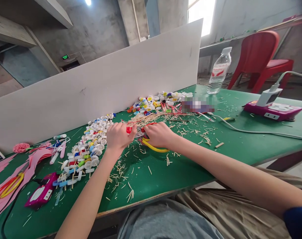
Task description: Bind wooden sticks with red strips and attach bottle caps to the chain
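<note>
We see the right hand [158, 134] with fingers curled shut on yellow scissors [154, 149] mid-desk [165, 172]; left hand [118, 136] fingers pinch a red piece [129, 130]. Blades [139, 133] sit just beside them, so we'd flag a slip nicking those fingers.

Room inventory: bare grey concrete walls [91, 30] with a concrete ceiling beam [53, 11] at far left, one ceiling light [88, 2], and a green lit exit sign [65, 57] above a dark doorway [70, 65]. A tall white partition board [96, 89] stood along the far edge of a green-topped workbench [240, 156], and a bright window [202, 15] let in daylight beyond it. At far right were a red plastic chair [257, 59] on a dusty floor [210, 79] and a long wall counter [227, 48].
</note>
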### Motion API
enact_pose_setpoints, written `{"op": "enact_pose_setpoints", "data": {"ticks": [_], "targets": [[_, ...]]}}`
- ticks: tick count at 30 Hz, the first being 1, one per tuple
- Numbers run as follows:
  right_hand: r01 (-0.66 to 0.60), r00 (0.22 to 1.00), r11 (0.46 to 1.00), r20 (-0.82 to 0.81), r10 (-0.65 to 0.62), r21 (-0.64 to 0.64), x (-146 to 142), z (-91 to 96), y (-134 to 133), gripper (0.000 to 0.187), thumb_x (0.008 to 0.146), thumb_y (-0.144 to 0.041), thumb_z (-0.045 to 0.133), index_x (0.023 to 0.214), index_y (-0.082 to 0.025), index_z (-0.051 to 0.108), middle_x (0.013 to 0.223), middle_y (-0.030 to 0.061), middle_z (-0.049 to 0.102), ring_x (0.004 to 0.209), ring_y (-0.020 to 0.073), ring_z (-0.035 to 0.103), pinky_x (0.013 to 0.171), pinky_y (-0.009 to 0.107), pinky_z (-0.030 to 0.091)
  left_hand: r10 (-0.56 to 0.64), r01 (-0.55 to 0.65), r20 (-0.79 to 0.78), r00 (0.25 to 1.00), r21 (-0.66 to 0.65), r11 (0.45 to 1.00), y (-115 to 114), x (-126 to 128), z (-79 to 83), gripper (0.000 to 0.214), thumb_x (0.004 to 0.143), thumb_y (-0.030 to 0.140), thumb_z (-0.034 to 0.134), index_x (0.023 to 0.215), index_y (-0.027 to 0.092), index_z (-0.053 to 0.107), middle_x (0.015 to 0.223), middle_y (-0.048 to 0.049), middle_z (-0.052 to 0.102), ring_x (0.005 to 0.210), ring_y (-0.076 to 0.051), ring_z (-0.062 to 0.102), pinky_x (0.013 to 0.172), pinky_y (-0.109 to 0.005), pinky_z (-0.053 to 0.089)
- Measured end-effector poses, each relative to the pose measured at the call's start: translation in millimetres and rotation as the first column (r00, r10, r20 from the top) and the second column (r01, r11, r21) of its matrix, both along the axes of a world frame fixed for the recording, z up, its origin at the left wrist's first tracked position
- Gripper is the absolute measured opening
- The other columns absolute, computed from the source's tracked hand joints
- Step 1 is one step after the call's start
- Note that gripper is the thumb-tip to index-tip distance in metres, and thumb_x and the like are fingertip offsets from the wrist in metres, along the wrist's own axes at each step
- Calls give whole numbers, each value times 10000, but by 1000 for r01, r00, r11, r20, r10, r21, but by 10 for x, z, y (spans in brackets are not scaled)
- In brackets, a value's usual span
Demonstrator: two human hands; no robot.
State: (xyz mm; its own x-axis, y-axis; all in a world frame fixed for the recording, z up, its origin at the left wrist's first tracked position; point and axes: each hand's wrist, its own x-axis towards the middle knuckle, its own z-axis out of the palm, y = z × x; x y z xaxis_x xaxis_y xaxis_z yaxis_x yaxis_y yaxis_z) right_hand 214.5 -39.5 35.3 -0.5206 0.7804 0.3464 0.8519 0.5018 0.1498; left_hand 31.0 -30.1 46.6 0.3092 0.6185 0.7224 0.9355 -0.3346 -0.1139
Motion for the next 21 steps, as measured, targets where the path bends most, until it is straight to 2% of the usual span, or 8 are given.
{"op": "enact_pose_setpoints", "data": {"ticks": [6,9,13,15,17,21], "targets": [[-15,999,997,51,18,-72,1,-10,26,604,873,-620,310,867,-126,658,786,149,699,707,243,642,549,287,279,-26,26,1,1000,-34,999,114,-36,-94,562,924,421,232,542,199,578,541,-64,559,556,-173,508,549,-293,316],[-33,996,996,79,40,-84,-20,8,7,592,885,-594,316,896,-119,669,763,158,694,729,247,642,563,292,286,24,-22,41,999,-40,999,144,-101,-90,576,919,383,202,494,197,543,485,-62,518,497,-174,471,509,-294,273],[-25,999,998,28,27,-65,-68,11,10,660,907,-602,232,899,-116,678,789,169,695,743,246,643,595,298,316,101,-93,122,987,-74,993,191,-130,-74,575,927,403,184,499,204,512,530,-74,543,553,-201,515,537,-312,308],[5,1000,996,19,-3,-90,-72,-13,48,701,898,-634,213,881,-120,690,782,169,696,734,251,643,595,301,329,111,-88,145,983,-154,984,227,-114,-108,596,938,419,143,498,208,486,569,-85,564,614,-221,548,563,-327,343],[36,999,991,33,-32,-130,-52,-43,103,715,878,-665,233,873,-125,703,765,169,696,725,258,646,588,302,341,64,-30,148,987,-222,975,269,-103,-166,612,944,428,106,519,211,488,625,-96,591,702,-238,574,638,-352,395],[89,996,980,29,-85,-179,42,-55,192,720,846,-698,271,849,-130,714,740,170,690,732,270,648,597,311,366,-22,72,235,972,-208,976,331,-152,-243,598,951,410,76,654,207,554,747,-99,628,845,-245,577,824,-397,421]]}}
